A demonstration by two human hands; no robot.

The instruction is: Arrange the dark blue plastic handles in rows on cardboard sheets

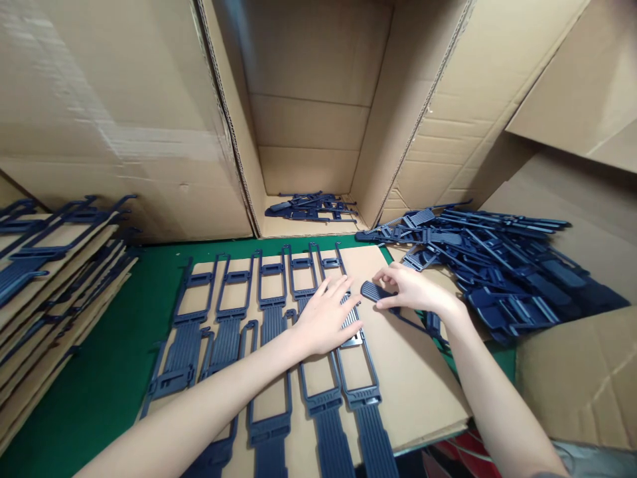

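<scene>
Bracket (pixel 371 291), dark blue and pinched near its rounded, ribbed end, sits between the thumb and fingers of our right hand (pixel 397 287). It lies over the right part of the card (pixel 401 378), just to the right of our left hand (pixel 328 318), near those fingertips but seemingly apart from them. Its long axis slants: the ribbed end points up and left, and the frame trails down and right beneath our right hand, out past the card's edge. We cannot tell how much of it rests on the card, since the hand covers part of it.

The row (pixel 272 325) runs differently. Its pieces lie side by side with their length going away from us, so our bracket sits crosswise to them. Our left hand is spread, palm down, over the right end of the row, fingers reaching toward the bracket; it seems to press on the pieces rather than grasp one. Right of the row, bare card lies between it and the card's edge, below our bracket.

Our right hand is the nearer one to the loose pile (pixel 517 265) on the right. Our left forearm crosses above the row.
</scene>
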